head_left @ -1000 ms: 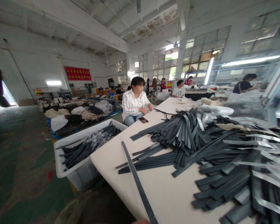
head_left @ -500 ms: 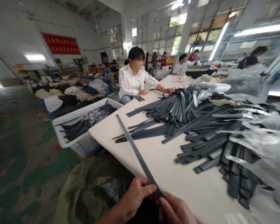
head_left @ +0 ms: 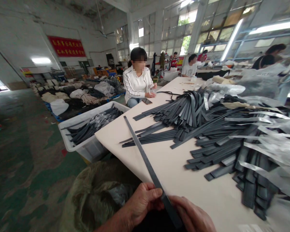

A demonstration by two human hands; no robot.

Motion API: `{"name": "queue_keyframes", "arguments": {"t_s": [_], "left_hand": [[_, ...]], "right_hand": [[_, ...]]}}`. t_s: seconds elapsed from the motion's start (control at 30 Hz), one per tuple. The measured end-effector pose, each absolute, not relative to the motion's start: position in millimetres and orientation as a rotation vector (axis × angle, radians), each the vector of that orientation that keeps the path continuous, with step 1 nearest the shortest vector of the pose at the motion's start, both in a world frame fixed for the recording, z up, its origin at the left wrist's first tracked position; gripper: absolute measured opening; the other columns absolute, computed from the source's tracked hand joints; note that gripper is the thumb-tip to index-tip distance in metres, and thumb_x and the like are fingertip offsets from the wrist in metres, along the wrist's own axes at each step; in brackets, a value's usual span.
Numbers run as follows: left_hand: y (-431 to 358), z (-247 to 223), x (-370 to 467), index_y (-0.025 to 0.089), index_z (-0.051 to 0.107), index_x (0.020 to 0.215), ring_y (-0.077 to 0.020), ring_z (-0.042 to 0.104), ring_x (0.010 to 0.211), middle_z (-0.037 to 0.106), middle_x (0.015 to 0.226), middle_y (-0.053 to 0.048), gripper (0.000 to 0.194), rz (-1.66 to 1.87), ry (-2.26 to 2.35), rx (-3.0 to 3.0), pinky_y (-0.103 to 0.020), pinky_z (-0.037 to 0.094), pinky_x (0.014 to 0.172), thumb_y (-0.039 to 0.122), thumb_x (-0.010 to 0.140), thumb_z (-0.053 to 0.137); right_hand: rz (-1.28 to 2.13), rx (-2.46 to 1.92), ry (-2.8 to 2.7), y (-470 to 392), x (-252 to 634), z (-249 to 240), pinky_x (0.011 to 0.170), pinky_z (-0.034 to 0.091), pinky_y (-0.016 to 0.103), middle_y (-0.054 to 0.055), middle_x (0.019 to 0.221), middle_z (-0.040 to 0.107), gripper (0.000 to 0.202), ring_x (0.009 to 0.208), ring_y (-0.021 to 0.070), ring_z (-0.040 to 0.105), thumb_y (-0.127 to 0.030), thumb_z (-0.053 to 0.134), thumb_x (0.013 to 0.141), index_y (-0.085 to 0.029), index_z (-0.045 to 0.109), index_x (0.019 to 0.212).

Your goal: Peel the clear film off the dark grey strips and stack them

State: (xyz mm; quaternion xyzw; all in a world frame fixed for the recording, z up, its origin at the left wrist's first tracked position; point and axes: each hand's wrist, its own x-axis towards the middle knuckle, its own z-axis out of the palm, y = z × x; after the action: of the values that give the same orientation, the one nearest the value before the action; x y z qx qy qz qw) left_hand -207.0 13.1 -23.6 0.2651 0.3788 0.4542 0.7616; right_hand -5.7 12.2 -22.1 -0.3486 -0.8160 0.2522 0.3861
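Note:
A long, flat dark grey strip (head_left: 144, 155) runs from the table down toward me, its far tip over the pale tabletop. My left hand (head_left: 143, 201) pinches it near the close end, thumb on top and fingers curled beneath. Closed against the strip's right edge, nearer to me, is my right hand (head_left: 192, 213); its fingertips are partly hidden. The strip's near end passes between my hands toward the bottom of the view. Many similar strips (head_left: 181, 111) lie in a heap on the table, with more bundles (head_left: 215, 151) to the right.
A white plastic bin (head_left: 70, 146) of dark strips stands left of the table (head_left: 183, 178). Below it sits a crumpled greenish sack (head_left: 84, 190). A co-worker in a white jacket (head_left: 136, 82) sits across, near a phone (head_left: 147, 101). Clear plastic sheeting (head_left: 277, 141) covers the right side.
My right hand has shifted from pinching the strip's near end to its right edge, and more of that end shows. The co-worker's hand has drawn back from the heap.

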Motion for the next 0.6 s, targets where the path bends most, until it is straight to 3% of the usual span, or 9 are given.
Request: {"name": "queue_keyframes", "arguments": {"t_s": [0.13,0.23,0.37,0.5,0.6], "left_hand": [[10,-12,-214,0.009,0.073,0.081,-0.0100,0.057,0.051,0.066,0.067,-0.005,0.037,0.914,0.818,0.594,-0.021,0.045,0.054,0.043,0.068,0.081],[3,-3,-212,0.009,0.074,0.082,-0.0120,0.059,0.053,0.067,0.070,-0.007,0.037,0.817,0.759,0.638,-0.024,0.048,0.056,0.042,0.067,0.081],[-7,-5,-207,0.008,0.074,0.078,-0.0127,0.060,0.056,0.069,0.071,-0.008,0.039,0.736,0.655,0.677,-0.022,0.047,0.057,0.044,0.065,0.082],[5,-14,-216,0.009,0.070,0.106,-0.0211,0.071,0.077,0.074,0.098,-0.017,0.060,0.842,0.608,0.540,-0.027,0.053,0.068,0.063,0.081,0.064],[38,-9,-236,0.012,0.063,0.115,-0.0222,0.072,0.088,0.073,0.104,-0.016,0.043,1.117,0.690,0.226,-0.032,0.055,0.078,0.048,0.094,0.053]], "right_hand": [[0.029,-0.771,-2.190,31,-3,-19,0.089,0.056,0.024,0.011,0.128,0.066,0.036,0.112,0.0191,0.067,-0.015,0.042,0.097,-0.023,0.061,0.127],[-0.153,-0.618,-2.334,47,-17,-12,0.094,0.056,0.037,0.009,0.136,0.061,0.031,0.124,0.0259,0.058,-0.028,0.044,0.100,-0.025,0.065,0.123],[0.088,-0.487,-2.315,59,-35,11,0.092,0.057,0.034,0.005,0.118,0.072,0.029,0.113,0.0222,0.066,-0.036,0.043,0.102,-0.024,0.067,0.113],[0.526,-0.596,-2.094,41,-21,38,0.074,0.057,0.018,-0.001,0.093,0.077,0.020,0.083,0.0139,0.073,-0.036,0.049,0.100,-0.028,0.066,0.107],[0.854,-0.706,-2.105,14,7,39,0.070,0.055,0.018,-0.002,0.082,0.075,0.018,0.073,0.0137,0.072,-0.036,0.051,0.098,-0.031,0.068,0.097]]}}
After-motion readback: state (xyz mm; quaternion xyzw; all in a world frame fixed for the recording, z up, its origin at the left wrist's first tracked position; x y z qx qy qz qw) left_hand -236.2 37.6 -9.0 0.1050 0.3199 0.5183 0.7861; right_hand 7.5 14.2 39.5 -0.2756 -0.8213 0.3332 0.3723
